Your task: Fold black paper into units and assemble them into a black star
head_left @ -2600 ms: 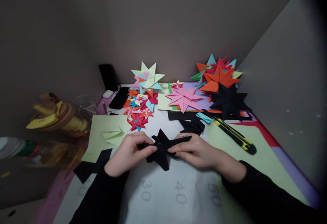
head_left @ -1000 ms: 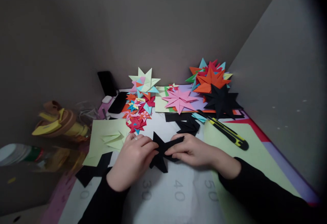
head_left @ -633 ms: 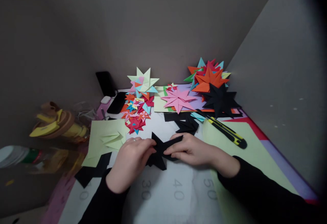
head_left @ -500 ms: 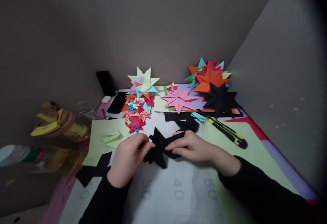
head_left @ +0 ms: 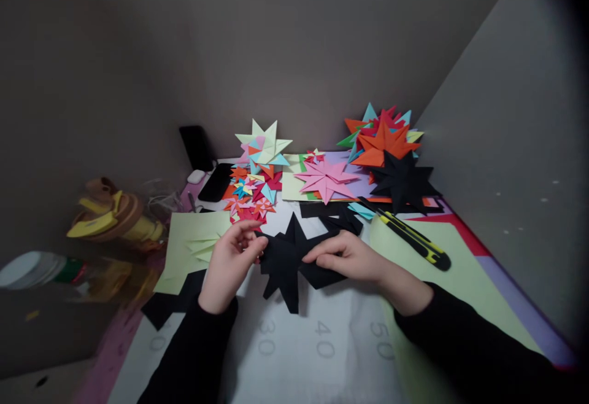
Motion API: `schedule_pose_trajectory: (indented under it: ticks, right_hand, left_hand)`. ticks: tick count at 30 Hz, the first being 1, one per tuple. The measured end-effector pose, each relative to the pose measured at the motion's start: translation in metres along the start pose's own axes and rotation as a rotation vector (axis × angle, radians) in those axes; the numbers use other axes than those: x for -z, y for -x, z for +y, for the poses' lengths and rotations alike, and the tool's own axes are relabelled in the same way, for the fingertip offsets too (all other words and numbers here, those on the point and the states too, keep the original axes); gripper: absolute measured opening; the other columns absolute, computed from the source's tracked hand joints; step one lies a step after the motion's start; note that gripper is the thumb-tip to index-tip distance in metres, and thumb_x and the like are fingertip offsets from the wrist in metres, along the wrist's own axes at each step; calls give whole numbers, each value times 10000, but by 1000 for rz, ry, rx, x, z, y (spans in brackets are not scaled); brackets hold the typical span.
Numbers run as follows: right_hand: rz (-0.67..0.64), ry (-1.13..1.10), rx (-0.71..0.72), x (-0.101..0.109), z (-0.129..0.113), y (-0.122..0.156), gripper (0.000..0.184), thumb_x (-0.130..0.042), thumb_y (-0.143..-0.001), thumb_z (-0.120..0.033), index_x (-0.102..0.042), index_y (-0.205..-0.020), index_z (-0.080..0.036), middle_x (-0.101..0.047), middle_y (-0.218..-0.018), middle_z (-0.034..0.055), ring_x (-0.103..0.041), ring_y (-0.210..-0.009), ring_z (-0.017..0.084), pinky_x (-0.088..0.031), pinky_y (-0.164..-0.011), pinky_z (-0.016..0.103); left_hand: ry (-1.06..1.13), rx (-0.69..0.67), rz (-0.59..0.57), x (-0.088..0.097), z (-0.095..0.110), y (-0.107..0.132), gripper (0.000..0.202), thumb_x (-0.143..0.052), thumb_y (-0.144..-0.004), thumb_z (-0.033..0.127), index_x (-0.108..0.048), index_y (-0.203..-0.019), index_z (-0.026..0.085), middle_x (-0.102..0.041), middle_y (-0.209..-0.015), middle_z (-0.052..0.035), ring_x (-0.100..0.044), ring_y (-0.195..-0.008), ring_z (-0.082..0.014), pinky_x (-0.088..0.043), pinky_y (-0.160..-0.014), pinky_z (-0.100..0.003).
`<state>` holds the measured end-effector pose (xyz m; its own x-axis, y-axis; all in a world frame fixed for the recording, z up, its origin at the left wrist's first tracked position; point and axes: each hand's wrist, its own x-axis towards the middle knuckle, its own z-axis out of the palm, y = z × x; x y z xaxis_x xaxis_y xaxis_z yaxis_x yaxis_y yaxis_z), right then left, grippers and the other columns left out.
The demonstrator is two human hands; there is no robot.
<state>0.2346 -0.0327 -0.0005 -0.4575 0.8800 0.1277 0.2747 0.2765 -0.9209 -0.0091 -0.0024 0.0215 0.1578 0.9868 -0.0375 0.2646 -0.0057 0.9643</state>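
I hold a black folded paper star (head_left: 283, 263) a little above the white cutting mat (head_left: 317, 349). My left hand (head_left: 230, 263) pinches its left edge, palm turned up. From the right, my right hand (head_left: 352, 260) grips one of its points between thumb and fingers. Both wrists are in black sleeves.
Finished paper stars lie behind: pale green (head_left: 264, 143), pink (head_left: 326, 178), orange (head_left: 384, 143), black (head_left: 402, 180), and a heap of small coloured ones (head_left: 251, 192). A yellow-black utility knife (head_left: 411, 238) lies right, on pale green paper. A phone (head_left: 216, 182) and bottles (head_left: 110, 217) are left.
I have lifted and tilted the black star so more of its face shows. My left hand turned palm-up and shifted to the star's left edge.
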Motion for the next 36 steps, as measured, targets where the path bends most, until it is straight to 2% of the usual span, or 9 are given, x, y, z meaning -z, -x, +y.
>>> schedule_pose_trajectory:
  ticks: [2,7,12,18,20,25,31,34,36]
  right_hand:
    - [22,-12,-25,1,2,0,239,-556,-840,-286,-744,-927,-168,-751,-851,60,-683,-737,161,-493,-631,226]
    - [56,-37,-49,0,6,0,273,-556,-846,-335,-738,-952,-162,-748,-862,72,-677,-740,177,-498,-632,252]
    - [27,-58,-48,-2,9,0,306,-544,-863,-352,-712,-1039,-166,-739,-882,62,-649,-735,162,-481,-634,247]
    - [-61,-119,-105,-9,16,1,444,-487,-900,-444,-594,-1237,-177,-691,-749,12,-545,-589,116,-420,-544,221]
    - [-98,-151,-96,-8,18,2,480,-492,-894,-472,-561,-1272,-185,-693,-815,23,-560,-638,125,-442,-587,235]
    - [-240,-424,-16,4,24,9,665,-566,-764,-644,-578,-1259,-201,-671,-1074,98,-615,-940,222,-470,-819,336]
    - [-299,-844,-52,4,32,20,709,-552,-510,-853,-741,-929,-312,-668,-1125,92,-568,-1098,319,-406,-926,466]
    - [-312,-870,-137,3,34,24,760,-568,-421,-875,-729,-929,-333,-619,-1222,87,-535,-1145,326,-405,-922,468]
    - [-335,-859,-194,5,33,25,878,-554,-382,-892,-680,-1059,-347,-568,-1292,94,-519,-1166,328,-401,-928,470]
  left_hand:
    - [55,-17,-31,1,-1,-2,371,-675,-753,338,-596,-1078,178,-614,-854,-19,-582,-758,-134,-463,-638,-224]
    - [331,136,-387,-9,-4,1,361,-708,-736,316,-600,-1030,135,-674,-985,-85,-619,-882,-197,-483,-770,-297]
    - [418,232,-266,-27,-10,6,326,-756,-681,283,-611,-923,121,-704,-885,-68,-652,-787,-194,-507,-748,-312]
    - [487,182,-88,-38,-15,5,571,-788,-630,234,-507,-1120,154,-694,-968,-69,-660,-847,-200,-520,-767,-319]
    - [468,185,-77,-36,-15,4,562,-790,-622,229,-505,-1100,148,-691,-952,-69,-660,-832,-197,-519,-752,-308]
    - [446,193,-172,-20,-12,1,537,-782,-625,192,-499,-1080,156,-678,-921,-47,-652,-787,-172,-512,-732,-292]
    - [461,201,-336,-4,-13,-2,544,-777,-619,162,-503,-1089,175,-668,-888,-20,-644,-771,-156,-497,-702,-264]
    - [447,215,-367,-2,-12,-2,540,-776,-616,167,-503,-1082,179,-665,-867,-12,-642,-733,-151,-493,-683,-265]
    - [438,214,-378,-1,-12,-2,531,-774,-617,174,-501,-1073,181,-663,-860,-9,-641,-724,-151,-492,-677,-269]
